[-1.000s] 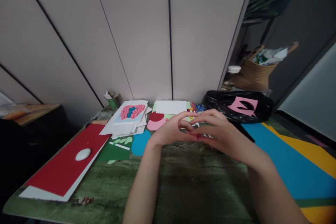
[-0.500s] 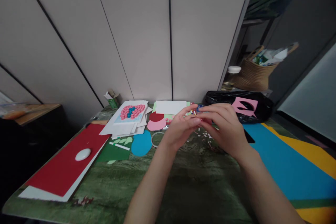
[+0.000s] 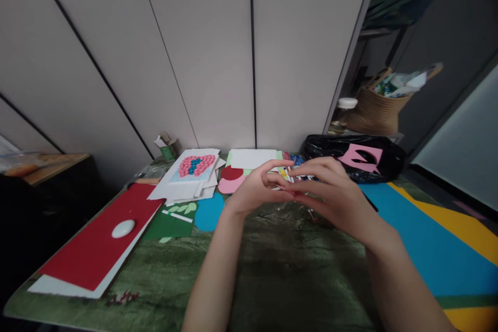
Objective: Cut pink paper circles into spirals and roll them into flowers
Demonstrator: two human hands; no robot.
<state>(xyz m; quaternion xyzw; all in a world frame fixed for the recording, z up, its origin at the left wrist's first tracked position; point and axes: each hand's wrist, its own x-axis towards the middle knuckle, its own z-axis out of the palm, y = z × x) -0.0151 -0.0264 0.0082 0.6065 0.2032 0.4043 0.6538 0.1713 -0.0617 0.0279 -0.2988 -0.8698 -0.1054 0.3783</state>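
Note:
My left hand (image 3: 256, 188) and my right hand (image 3: 332, 192) meet over the middle of the table, fingertips touching. The left thumb and fingers curl into a pinch, and the right fingers close in against them. Whatever sits between the fingertips is too small and too covered to make out. Behind the hands lie a white sheet (image 3: 253, 158), a dark red paper round (image 3: 232, 173) and a pink paper piece (image 3: 229, 185). Left of my left hand is a blue paper oval (image 3: 209, 213). Small paper scraps (image 3: 310, 211) are scattered beneath my right hand.
Red card (image 3: 97, 249) bearing a white oval object (image 3: 123, 229) lies at left. A picture of pink and blue balls (image 3: 196, 166) tops white papers at the back. Blue card (image 3: 424, 249) covers the right side. A black bag (image 3: 395, 158) with pink cut paper (image 3: 361, 157) stands behind.
Both hands have shifted slightly, the left one a little to the left and flatter. My right wrist is lower and farther right. The fingertips still meet.

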